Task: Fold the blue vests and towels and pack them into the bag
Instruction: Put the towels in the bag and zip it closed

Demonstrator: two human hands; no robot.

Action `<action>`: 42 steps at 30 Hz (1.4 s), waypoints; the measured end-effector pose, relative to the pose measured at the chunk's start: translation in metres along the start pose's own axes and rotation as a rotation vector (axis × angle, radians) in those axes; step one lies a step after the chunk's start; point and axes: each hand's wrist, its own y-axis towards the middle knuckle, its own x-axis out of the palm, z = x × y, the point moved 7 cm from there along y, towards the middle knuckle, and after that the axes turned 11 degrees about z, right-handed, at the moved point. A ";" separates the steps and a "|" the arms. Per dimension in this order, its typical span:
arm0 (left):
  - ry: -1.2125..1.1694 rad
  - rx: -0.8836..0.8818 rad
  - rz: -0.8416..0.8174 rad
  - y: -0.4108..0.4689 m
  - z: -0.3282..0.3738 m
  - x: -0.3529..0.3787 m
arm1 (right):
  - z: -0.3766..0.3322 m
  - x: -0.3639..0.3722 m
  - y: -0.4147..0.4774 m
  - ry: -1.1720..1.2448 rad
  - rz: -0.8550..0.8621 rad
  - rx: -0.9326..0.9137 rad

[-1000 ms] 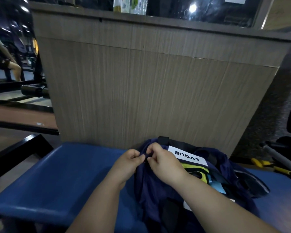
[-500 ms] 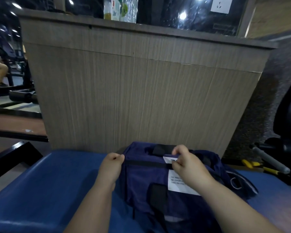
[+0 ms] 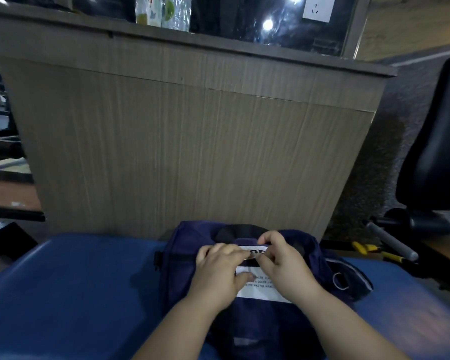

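Wood desk front (image 3: 192,152) behind; navy bag (image 3: 182,255) sits on the blue counter (image 3: 76,281); its mouth gaped a second ago, now drawn together; left hand (image 3: 218,271) and right hand (image 3: 283,266) meet by the white label (image 3: 260,291), fingers (image 3: 268,238) clamped on the bag's top; packing looks done, closing underway.

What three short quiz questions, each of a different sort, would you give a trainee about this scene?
1. True or false: only the left hand touches the bag.
2. Choose one: the bench under the bag is A: blue. B: red. C: green.
3. Fill in: seen from the person, the yellow-handled tool lies to the ____ of the bag.

Key: 1 false, since the right hand also holds the bag, at its top, by the white label. 2 A. 3 right.
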 end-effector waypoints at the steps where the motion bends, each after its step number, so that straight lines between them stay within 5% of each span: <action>1: 0.004 -0.007 0.005 0.002 0.000 0.002 | 0.001 -0.002 0.000 0.002 0.010 0.002; 8: 0.025 -0.039 0.123 0.006 0.005 0.002 | 0.017 -0.020 0.002 -0.042 0.081 0.023; 15: -0.098 -0.259 0.255 0.013 -0.035 -0.019 | 0.052 -0.089 0.015 -0.020 0.372 0.118; 23: -0.053 -0.376 0.279 0.017 -0.049 -0.034 | 0.096 -0.126 0.009 0.013 0.411 0.255; 29: 0.026 -0.341 0.098 0.013 -0.025 -0.016 | 0.118 -0.111 0.001 0.032 0.375 0.288; 36: -0.230 0.043 0.036 0.033 0.071 0.028 | 0.139 -0.101 -0.011 0.124 0.350 0.306; 42: -0.003 0.187 -0.363 0.066 0.124 0.107 | 0.166 -0.109 -0.018 0.032 0.367 0.267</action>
